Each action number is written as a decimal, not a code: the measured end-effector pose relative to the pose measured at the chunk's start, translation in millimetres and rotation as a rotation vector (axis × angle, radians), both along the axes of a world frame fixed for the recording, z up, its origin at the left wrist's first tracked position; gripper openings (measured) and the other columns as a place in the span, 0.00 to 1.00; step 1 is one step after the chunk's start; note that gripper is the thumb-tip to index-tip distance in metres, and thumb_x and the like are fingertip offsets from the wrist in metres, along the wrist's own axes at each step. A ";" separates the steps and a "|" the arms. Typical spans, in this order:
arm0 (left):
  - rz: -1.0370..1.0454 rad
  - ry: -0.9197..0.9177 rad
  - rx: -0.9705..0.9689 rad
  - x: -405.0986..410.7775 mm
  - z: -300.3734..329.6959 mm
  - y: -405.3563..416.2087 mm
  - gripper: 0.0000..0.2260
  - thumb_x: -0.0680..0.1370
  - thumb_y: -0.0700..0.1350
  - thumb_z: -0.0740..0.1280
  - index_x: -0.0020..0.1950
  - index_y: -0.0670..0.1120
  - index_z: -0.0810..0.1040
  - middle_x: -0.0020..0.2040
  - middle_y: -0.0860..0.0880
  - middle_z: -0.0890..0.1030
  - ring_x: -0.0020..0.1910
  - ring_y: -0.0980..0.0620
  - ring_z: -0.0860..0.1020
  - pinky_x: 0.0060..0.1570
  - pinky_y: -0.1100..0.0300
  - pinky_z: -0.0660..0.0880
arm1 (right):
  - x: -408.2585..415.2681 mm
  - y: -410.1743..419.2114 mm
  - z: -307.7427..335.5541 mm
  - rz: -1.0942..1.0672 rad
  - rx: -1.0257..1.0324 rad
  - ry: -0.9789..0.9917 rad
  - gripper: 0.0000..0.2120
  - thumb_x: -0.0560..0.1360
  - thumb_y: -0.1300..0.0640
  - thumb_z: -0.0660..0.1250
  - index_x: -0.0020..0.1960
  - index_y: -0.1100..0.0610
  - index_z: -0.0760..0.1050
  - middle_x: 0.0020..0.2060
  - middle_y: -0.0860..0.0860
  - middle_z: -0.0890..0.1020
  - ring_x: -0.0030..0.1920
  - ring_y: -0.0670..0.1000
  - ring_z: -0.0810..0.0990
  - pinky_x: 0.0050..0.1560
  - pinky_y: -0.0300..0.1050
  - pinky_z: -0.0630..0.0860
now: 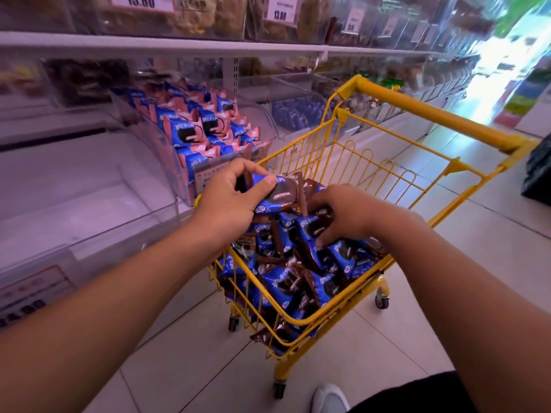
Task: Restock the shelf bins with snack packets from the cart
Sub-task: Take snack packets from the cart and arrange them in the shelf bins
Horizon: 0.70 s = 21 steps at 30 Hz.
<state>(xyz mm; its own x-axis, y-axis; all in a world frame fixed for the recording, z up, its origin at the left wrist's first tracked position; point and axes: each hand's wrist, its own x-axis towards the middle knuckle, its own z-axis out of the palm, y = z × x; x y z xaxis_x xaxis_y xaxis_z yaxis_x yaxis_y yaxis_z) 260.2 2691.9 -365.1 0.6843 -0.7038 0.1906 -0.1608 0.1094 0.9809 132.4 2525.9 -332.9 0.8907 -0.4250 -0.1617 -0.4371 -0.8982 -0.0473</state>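
A small yellow wire cart (pixel 351 305) stands on the floor, heaped with several blue-and-brown snack packets (pixel 283 281). My left hand (pixel 229 201) grips a bundle of those packets (pixel 280 193) just above the heap, thumb on top. My right hand (pixel 343 214) reaches down into the heap, its fingers curled around packets there. To the left is a clear shelf bin (pixel 89 204) that looks empty. Beyond it, another clear bin (pixel 268 120) holds blue-and-pink packets (pixel 190 129).
Upper shelves (pixel 179 46) carry clear bins of other snacks with price tags. The cart's handle (pixel 432 114) points to the far right. A dark bag (pixel 539 174) lies on the tiled floor at the right. My shoe (pixel 328 397) is near the cart's front wheel.
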 end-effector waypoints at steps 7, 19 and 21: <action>0.123 -0.233 -0.057 -5.2 13.7 12.3 0.16 0.75 0.47 0.73 0.57 0.51 0.70 0.47 0.48 0.83 0.46 0.51 0.83 0.51 0.47 0.81 | -5.7 -11.6 24.6 0.010 0.074 -0.207 0.15 0.62 0.53 0.83 0.44 0.55 0.83 0.40 0.51 0.82 0.42 0.47 0.78 0.42 0.42 0.71; 0.206 0.055 -0.146 4.3 11.3 19.7 0.08 0.76 0.43 0.72 0.53 0.52 0.78 0.43 0.52 0.85 0.46 0.51 0.84 0.47 0.51 0.81 | -3.7 31.1 33.2 0.104 1.091 -0.558 0.14 0.75 0.67 0.67 0.60 0.60 0.79 0.53 0.57 0.84 0.51 0.56 0.84 0.56 0.57 0.81; 0.127 0.235 -0.197 2.9 16.2 21.5 0.05 0.78 0.42 0.70 0.52 0.51 0.80 0.44 0.50 0.86 0.46 0.50 0.85 0.41 0.56 0.81 | 1.6 34.6 32.2 0.072 0.976 -0.650 0.22 0.72 0.65 0.72 0.65 0.58 0.77 0.59 0.60 0.81 0.54 0.61 0.83 0.57 0.62 0.80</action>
<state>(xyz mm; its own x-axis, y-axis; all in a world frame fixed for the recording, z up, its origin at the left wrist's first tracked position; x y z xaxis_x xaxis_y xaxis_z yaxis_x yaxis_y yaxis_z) 263.1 2713.4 -348.9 0.8056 -0.5754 0.1412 0.0426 0.2940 0.9549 134.0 2560.6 -300.7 0.9424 -0.3182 0.1031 -0.0269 -0.3793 -0.9249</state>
